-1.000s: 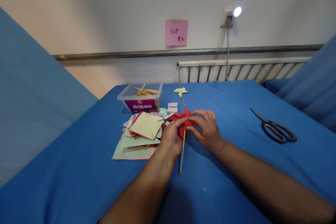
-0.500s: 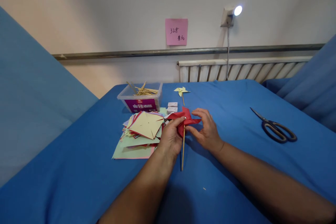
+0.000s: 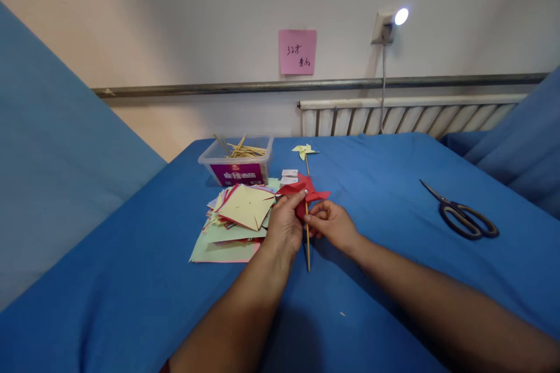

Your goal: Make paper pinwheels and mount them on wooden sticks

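A red paper pinwheel (image 3: 310, 187) on a thin wooden stick (image 3: 308, 250) is held over the blue-covered table. My left hand (image 3: 285, 220) is closed on the pinwheel, its thumb pressed at the centre. Just below the red blades, my right hand (image 3: 330, 221) pinches the stick between thumb and fingers. Part of the red paper is hidden behind my left thumb. Left of my hands lies a stack of cut paper squares (image 3: 247, 207), a pale yellow one on top. Behind the red pinwheel rests a pale yellow pinwheel (image 3: 303, 150) on its own stick.
A clear plastic tub (image 3: 236, 162) of wooden sticks stands behind the paper stack. Small white boxes (image 3: 289, 175) sit beside it. Black-handled scissors (image 3: 464, 214) lie at the right. A radiator (image 3: 406, 116) and wall pipe (image 3: 245, 87) run behind the blue tablecloth (image 3: 144, 262).
My right hand has moved from beside the red blades down and left onto the stick, closing on it. My left hand keeps its hold on the pinwheel. The view has shifted slightly.
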{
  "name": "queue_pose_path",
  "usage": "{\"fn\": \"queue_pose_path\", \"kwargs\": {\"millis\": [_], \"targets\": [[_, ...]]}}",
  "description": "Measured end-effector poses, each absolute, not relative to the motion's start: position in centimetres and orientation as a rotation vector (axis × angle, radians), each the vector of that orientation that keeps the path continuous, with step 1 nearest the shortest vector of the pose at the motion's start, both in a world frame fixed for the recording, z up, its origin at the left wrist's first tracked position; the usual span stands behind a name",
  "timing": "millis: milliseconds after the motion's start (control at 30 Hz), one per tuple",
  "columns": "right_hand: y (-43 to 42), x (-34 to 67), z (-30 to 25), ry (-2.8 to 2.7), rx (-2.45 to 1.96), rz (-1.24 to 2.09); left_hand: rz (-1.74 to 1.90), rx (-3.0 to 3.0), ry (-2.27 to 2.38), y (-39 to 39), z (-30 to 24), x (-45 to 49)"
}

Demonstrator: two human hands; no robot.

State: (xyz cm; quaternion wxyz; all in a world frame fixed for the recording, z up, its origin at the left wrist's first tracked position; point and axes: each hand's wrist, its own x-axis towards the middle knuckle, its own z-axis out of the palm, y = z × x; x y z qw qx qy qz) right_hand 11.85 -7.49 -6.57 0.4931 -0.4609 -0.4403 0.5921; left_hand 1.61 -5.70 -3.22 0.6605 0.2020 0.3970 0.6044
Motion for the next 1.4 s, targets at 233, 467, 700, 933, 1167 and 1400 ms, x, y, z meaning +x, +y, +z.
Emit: {"fn": "queue_pose_path", "kwargs": {"millis": [233, 467, 700, 933, 1167, 1400], "targets": [[-7.2, 12.7, -5.7, -1.07, -1.007, 1.341, 1.297, 0.363, 0.697, -5.3, -2.3, 1.2], [-7.4, 12.7, -5.7, -1.136, -0.956, 1.194, 1.325, 0.408, 0.676, -5.2, -3.1, 1.3], [-7.6, 12.4, -6.2, -1.189, -0.949, 1.128, 1.383, 0.426, 0.615, -5.5, -2.4, 1.3], [-7.5, 12.1, -7.0, -1.247, -0.94, 1.136, 1.462, 0.552, 0.76, -5.5, -2.3, 1.5], [-7.7, 11.7, -7.3, -1.308, -0.877, 1.269, 1.443, 0.617, 0.812, -5.3, -2.5, 1.2], [-7.6, 11.9, -7.6, -1.422, -0.891, 1.138, 1.37, 0.541, 0.784, -5.1, -2.3, 1.0]]}}
